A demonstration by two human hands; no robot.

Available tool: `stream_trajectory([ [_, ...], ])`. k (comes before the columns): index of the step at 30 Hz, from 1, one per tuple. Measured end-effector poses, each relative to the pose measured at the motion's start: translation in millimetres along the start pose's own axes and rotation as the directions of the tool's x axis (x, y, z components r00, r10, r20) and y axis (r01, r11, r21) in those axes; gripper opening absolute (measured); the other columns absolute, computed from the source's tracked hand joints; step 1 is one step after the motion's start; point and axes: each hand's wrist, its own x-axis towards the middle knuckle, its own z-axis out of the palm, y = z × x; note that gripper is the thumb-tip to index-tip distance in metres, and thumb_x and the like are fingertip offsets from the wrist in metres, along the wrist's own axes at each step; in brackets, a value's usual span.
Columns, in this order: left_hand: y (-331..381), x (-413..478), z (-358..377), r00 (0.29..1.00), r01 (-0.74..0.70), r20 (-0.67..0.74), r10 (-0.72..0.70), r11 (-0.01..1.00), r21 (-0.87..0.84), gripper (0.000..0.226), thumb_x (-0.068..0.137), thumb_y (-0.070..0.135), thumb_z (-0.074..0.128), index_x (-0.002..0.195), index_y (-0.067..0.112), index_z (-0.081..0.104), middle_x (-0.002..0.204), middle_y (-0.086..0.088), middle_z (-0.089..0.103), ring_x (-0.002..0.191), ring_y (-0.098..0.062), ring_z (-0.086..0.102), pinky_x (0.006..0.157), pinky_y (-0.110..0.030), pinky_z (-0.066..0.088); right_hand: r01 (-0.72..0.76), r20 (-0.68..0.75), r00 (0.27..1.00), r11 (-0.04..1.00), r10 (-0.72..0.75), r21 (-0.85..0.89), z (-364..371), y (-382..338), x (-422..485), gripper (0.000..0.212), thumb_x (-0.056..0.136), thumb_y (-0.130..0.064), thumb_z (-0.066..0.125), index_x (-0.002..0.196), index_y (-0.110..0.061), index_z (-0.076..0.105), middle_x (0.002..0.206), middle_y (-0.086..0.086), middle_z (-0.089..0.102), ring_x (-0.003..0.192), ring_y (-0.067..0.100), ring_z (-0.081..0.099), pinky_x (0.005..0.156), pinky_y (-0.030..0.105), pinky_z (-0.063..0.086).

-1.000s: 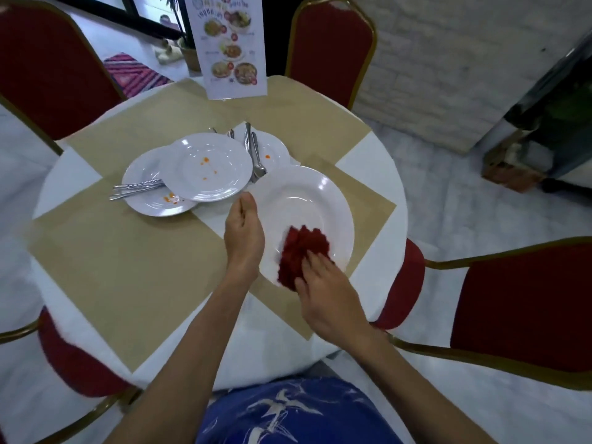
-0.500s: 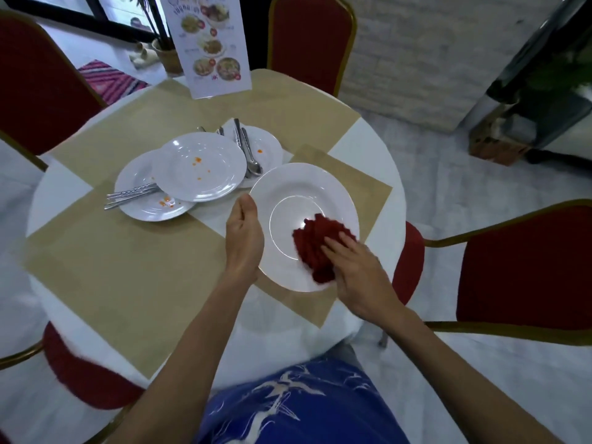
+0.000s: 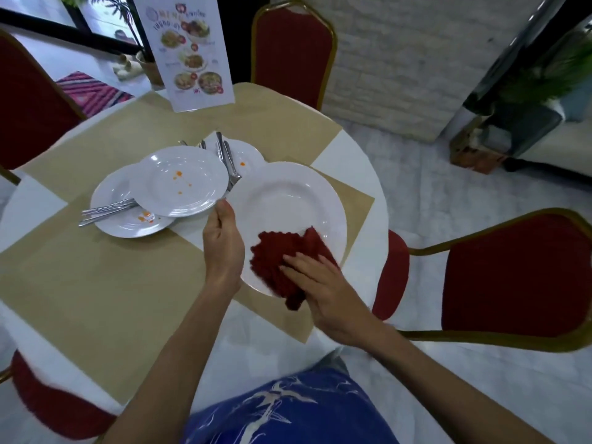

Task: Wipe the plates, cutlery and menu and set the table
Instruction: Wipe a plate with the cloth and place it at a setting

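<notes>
**White plate (image 3: 288,200) under the red cloth (image 3: 275,254)**

Your left hand (image 3: 222,241) grips the white plate by its left rim with the thumb on top; the fingers beneath are hidden. Your right hand (image 3: 320,283) presses the red cloth onto the plate's near side, fingers straight. Brace firmly and sweep round the whole rim. It is unclear whether the plate is lifted or resting. Stained plates (image 3: 182,181), cutlery (image 3: 105,209) and menu (image 3: 192,56) wait beyond.

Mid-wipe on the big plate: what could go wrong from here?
The left hand grips only the rim of the big plate, so the right hand pressing the cloth at its near edge could tip it. Its far rim is close to the cutlery, which might get knocked.
</notes>
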Motion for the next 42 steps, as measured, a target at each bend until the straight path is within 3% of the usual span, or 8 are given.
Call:
stream_trajectory([
  [9,11.5,-0.6,8.1,0.996,0.073,-0.05,-0.075,0.997,-0.039,0.036,0.104,0.053,0.032,0.119,0.037,0.06,0.108,0.027,0.064,0.109,0.0,0.06,0.104,-0.03,0.045,-0.129,0.025,0.991,0.991,0.13,-0.047,-20.2,-31.6,3.9,0.061,0.088,-0.021,0.036,0.144,-0.007,0.057,0.149,0.011,0.057,0.144,0.031,0.048,0.122,0.056,0.029],
  [13,0.4,-20.2,21.4,1.0,0.002,0.026,-0.004,0.998,0.063,0.053,0.1,0.059,0.032,0.128,0.028,0.064,0.121,0.009,0.069,0.117,-0.011,0.062,0.109,-0.041,0.046,-0.092,0.004,0.996,0.984,0.092,0.15,-20.5,-37.5,40.6,0.065,0.091,-0.019,0.064,0.151,-0.005,0.046,0.156,0.012,0.048,0.146,0.029,0.043,0.123,0.039,0.03],
  [17,0.6,-29.4,24.7,0.999,-0.034,0.016,0.033,0.993,0.116,0.055,0.102,0.058,0.031,0.139,0.027,0.057,0.139,0.008,0.06,0.131,-0.009,0.051,0.116,-0.039,0.038,-0.271,-0.079,0.957,0.959,0.278,0.082,-35.0,11.3,66.8,0.057,0.1,-0.02,0.046,0.157,-0.016,0.038,0.167,0.002,0.032,0.153,0.022,0.029,0.123,0.044,0.024],
  [22,23.9,-16.3,11.3,0.985,-0.075,-0.155,0.083,0.996,0.056,0.037,0.103,0.053,0.034,0.093,0.041,0.068,0.1,0.02,0.069,0.105,-0.006,0.061,0.106,-0.041,0.046,-0.356,-0.173,0.923,0.933,0.343,-0.05,-18.5,-15.8,21.0,0.037,0.092,-0.019,0.05,0.126,-0.012,0.06,0.136,0.008,0.058,0.117,0.034,0.05,0.093,0.053,0.051],
  [26,11.5,-37.4,28.0,0.994,-0.066,-0.076,0.073,0.994,0.091,0.043,0.105,0.049,0.034,0.115,0.023,0.067,0.11,0.007,0.07,0.109,-0.012,0.063,0.101,-0.034,0.048,-0.185,-0.101,0.971,0.952,0.214,0.242,-23.2,-54.7,32.5,0.038,0.094,-0.021,0.047,0.13,-0.015,0.057,0.132,0.004,0.059,0.113,0.025,0.051,0.101,0.045,0.047],
  [32,7.6,-46.6,28.7,0.99,-0.134,-0.019,0.137,0.983,0.123,0.038,0.107,0.043,0.035,0.115,0.022,0.067,0.107,0.011,0.069,0.105,-0.007,0.062,0.096,-0.025,0.044,-0.461,-0.189,0.86,0.88,0.474,0.11,-36.6,-2.6,39.2,0.071,0.1,-0.055,0.016,0.158,-0.019,0.035,0.167,0.003,0.026,0.148,0.028,0.028,0.123,0.047,0.022],
  [39,9.6,-38.0,22.9,0.977,-0.21,0.006,0.213,0.954,0.215,0.035,0.106,0.047,0.034,0.098,0.028,0.063,0.087,0.016,0.064,0.086,0.006,0.058,0.079,-0.018,0.044,-0.199,-0.1,0.963,0.912,0.249,0.36,9.3,-66.8,-8.1,0.059,0.108,-0.055,0.018,0.158,-0.03,0.034,0.164,-0.009,0.036,0.148,0.01,0.03,0.121,0.026,0.021],
  [42,6.6,-30.9,10.4,0.968,-0.242,0.006,0.25,0.932,0.269,0.036,0.105,0.048,0.035,0.09,0.024,0.058,0.075,0.012,0.058,0.071,0.004,0.053,0.076,-0.025,0.044,-0.146,-0.156,0.975,0.985,0.159,0.094,7.4,-36.5,-12.5,0.045,0.104,-0.033,0.038,0.146,-0.028,0.054,0.147,-0.002,0.053,0.129,0.023,0.049,0.1,0.034,0.037],
])
